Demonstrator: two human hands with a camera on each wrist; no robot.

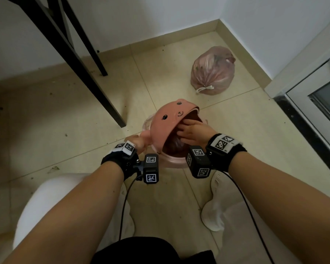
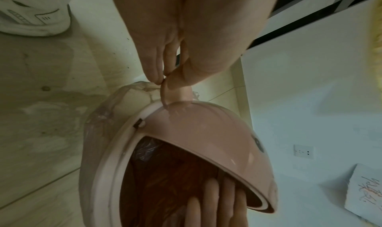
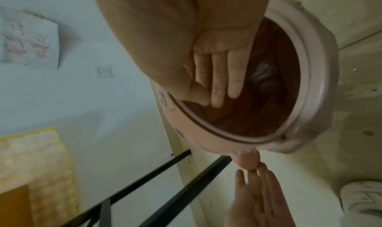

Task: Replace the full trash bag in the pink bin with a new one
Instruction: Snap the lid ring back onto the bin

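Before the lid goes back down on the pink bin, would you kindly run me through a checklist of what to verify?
1. Full bag out of the bin: ok. The tied trash bag lies on the floor near the wall corner.
2. New liner folded over the rim: ok on the side seen from the left wrist; the far side cannot be told.
3. Lid held up: ok. The left hand pinches its ear-shaped tab.
4. Liner spread inside: cannot tell. It looks crumpled and dark.
5. Opening clear for closing: not ok. The right hand has its straight fingers inside the pink bin.
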